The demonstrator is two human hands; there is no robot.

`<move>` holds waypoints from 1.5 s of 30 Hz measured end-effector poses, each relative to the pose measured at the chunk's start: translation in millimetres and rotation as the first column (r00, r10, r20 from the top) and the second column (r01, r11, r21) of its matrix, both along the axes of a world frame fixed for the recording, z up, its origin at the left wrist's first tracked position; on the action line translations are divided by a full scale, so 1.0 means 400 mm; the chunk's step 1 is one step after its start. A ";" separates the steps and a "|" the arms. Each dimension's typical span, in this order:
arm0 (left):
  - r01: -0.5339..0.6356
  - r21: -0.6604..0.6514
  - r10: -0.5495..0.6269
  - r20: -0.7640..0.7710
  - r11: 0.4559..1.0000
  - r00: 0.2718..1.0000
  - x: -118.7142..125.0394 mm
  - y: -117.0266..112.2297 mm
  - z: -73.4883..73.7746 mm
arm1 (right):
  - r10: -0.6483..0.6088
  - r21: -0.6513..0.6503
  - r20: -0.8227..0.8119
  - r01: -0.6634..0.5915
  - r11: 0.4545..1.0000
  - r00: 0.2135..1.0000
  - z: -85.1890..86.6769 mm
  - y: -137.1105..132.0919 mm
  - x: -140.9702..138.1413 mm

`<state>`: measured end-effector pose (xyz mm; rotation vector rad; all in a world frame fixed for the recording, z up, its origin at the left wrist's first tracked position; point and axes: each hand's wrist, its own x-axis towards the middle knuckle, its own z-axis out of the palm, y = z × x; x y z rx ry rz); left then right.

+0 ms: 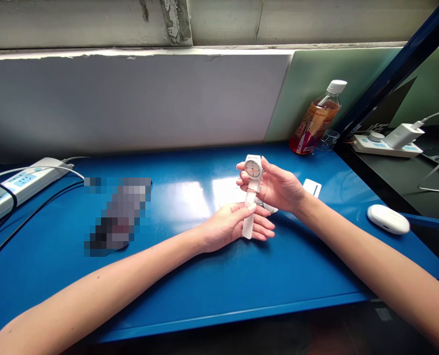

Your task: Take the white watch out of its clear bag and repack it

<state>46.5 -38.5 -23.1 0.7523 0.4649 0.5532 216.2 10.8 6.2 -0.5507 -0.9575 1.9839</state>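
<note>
A white wristwatch point(253, 167) with a round, pale dial is held up over the blue table, its strap hanging down toward me. My right hand point(276, 187) grips it near the case, with fingers behind the dial and the thumb at its side. Lower down, my left hand point(237, 224) has its thumb pressed on the strap, pinning it against the palm side of the fingers, which stretch out to the right. Behind my hands lies another small white and silvery object point(270, 208), mostly covered, so I cannot tell its kind.
The blue table point(189, 296) carries a blurred-out phone-like object point(125, 212) and a power strip point(23, 182) with cables at left. To the right are a drink bottle point(315, 121), a white card-like piece point(311, 188) and a white rounded case point(388, 219). Another power strip point(385, 145) stands beyond.
</note>
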 end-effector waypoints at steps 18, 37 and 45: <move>0.062 0.093 -0.060 -0.024 0.994 0.998 -0.002 -0.001 -0.009 | 0.092 0.102 0.089 -0.101 0.990 0.992 0.010 -0.025 -0.012; 0.041 0.047 -0.040 -0.016 0.998 0.999 -0.002 -0.002 -0.007 | 0.163 0.054 0.038 -0.165 0.985 0.986 0.017 -0.017 -0.006; 0.060 0.043 -0.060 0.011 0.997 0.998 -0.006 0.002 -0.010 | 0.178 0.006 0.068 -0.179 0.984 0.982 0.027 -0.013 -0.003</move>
